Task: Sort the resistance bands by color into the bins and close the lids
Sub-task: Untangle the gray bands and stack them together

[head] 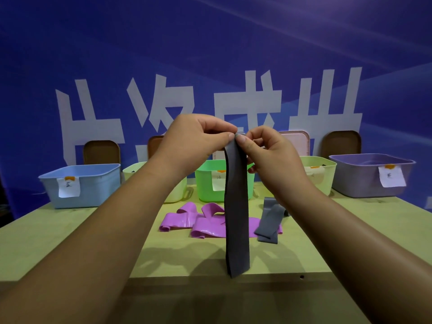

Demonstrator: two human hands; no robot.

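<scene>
My left hand (196,134) and right hand (264,150) pinching the top of a grey band (236,206) hanging above the desk (93,230), pink bands (201,224) and another grey band (268,220) lying beyond, five open bins (81,185) behind

forearms raised, left grip (196,134) and right grip (268,153) meet, both pinching the gray band (237,218).

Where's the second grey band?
Head view, right of centre: the loose grey band lies on the table, overlapping the right end of the purple bands, right of the held grey band.
</scene>
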